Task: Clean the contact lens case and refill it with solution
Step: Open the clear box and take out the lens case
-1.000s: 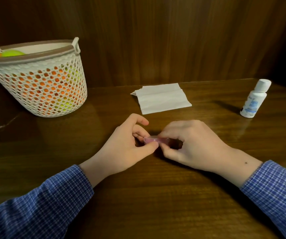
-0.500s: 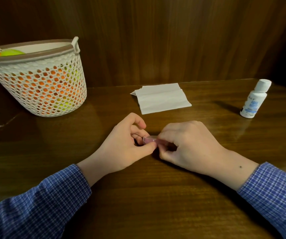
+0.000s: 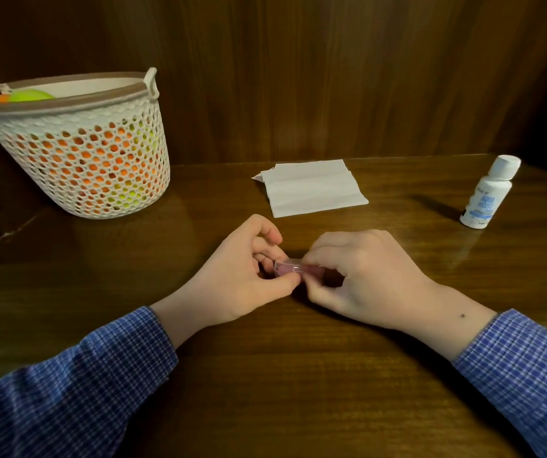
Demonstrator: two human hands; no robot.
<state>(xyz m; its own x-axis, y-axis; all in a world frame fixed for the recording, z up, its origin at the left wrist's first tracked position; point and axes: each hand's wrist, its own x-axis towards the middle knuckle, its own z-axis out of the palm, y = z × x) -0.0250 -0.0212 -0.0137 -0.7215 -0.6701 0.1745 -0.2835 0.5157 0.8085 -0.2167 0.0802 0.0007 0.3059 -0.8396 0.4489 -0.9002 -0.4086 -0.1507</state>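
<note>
Head view: both hands pinch the pink lens case at mid-table

Head camera looks down on a dark wooden table, with the contact lens case as the landmark. It is a small pink, partly clear piece held just above or on the wood; which of the two cannot be told. The left hand grips its left end, thumb below and curled fingers above. The right hand grips the right end, its fingers bent over the top and its thumb tucked beneath, hiding most of that side. Whether the case's lids are on or off cannot be made out.

Beyond the case, slightly to its right, a folded white paper towel lies flat on the table. Well to the right of the case and farther back stands a small white solution bottle, upright, with its white cap on and blue print on the label. Far to the left of the case and farther back sits a white perforated plastic basket with a brown rim, and orange and yellow-green things show through its holes. Blue checked sleeves cover both forearms, which reach in from the near edge toward the case.
</note>
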